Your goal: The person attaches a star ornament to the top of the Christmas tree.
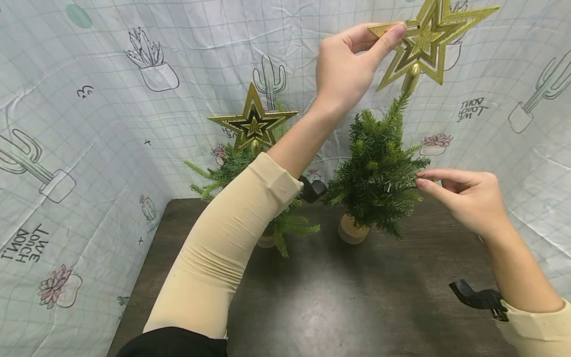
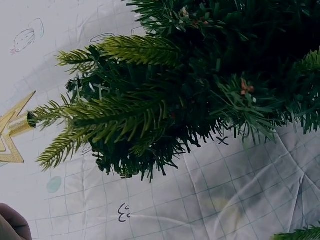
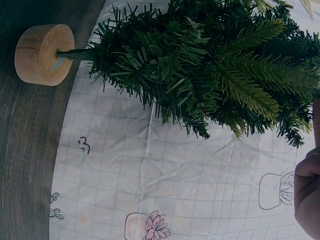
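Observation:
My left hand (image 1: 345, 69) pinches one point of a gold star tree topper (image 1: 421, 42) between thumb and fingers. The topper's hollow stem is at the tip of the right small artificial Christmas tree (image 1: 379, 163); in the left wrist view, a topmost sprig (image 2: 50, 112) meets the stem's opening. My right hand (image 1: 473, 198) is at the tree's right side, thumb and index finger pinching the end of a branch (image 1: 417, 166). The tree stands on a round wooden base (image 3: 45, 55). Only part of the right hand shows in the right wrist view.
A second small tree (image 1: 294, 228) stands on the left, topped with a gold star (image 1: 253, 121); my left forearm partly hides it. Both trees stand on a dark wooden table (image 1: 321, 302). A cactus-print cloth (image 1: 111, 114) surrounds the table's back and sides.

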`<state>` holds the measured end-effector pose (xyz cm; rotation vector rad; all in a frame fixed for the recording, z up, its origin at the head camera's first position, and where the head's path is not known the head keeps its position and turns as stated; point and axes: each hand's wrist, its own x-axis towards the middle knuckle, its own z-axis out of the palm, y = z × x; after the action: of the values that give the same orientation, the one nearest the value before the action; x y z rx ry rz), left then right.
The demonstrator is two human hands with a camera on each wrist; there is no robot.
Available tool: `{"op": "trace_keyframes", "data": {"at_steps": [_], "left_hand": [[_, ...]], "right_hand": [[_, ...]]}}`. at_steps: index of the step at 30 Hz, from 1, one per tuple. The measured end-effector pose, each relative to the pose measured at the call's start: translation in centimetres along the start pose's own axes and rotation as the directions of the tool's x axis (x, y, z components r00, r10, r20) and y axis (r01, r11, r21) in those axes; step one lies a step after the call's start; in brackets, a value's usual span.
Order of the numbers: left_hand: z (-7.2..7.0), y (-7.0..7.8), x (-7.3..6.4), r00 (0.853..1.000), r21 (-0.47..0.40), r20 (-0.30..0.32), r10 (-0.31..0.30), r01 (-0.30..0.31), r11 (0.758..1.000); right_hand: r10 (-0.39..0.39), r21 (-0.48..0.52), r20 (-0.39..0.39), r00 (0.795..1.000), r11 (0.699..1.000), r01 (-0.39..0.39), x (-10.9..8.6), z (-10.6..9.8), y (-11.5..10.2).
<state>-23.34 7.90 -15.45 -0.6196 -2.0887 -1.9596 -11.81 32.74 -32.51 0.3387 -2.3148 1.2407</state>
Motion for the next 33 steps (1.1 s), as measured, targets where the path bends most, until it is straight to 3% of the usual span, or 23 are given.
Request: {"op": "trace_keyframes", "data": {"at_steps": [8, 19, 33], "left_hand": [[-0.13, 0.23, 0.04, 0.999, 0.016, 0.022, -0.040, 0.040, 0.999], [-0.32, -0.47, -0.30, 0.998, 0.066, 0.058, -0.027, 0.023, 0.998], [-0.37, -0.52, -0.61, 0.998, 0.016, 0.067, -0.018, 0.017, 1.000]], "right_hand": [[0.008, -0.001, 0.006, 1.000, 1.000, -0.008, 0.06, -0.24, -0.39], [0.024, 0.007, 0.000, 1.000, 1.000, -0.024, 0.03, -0.24, -0.46], [0.028, 0.003, 0.001, 1.000, 1.000, -0.028, 0.08, -0.36, -0.74]]}}
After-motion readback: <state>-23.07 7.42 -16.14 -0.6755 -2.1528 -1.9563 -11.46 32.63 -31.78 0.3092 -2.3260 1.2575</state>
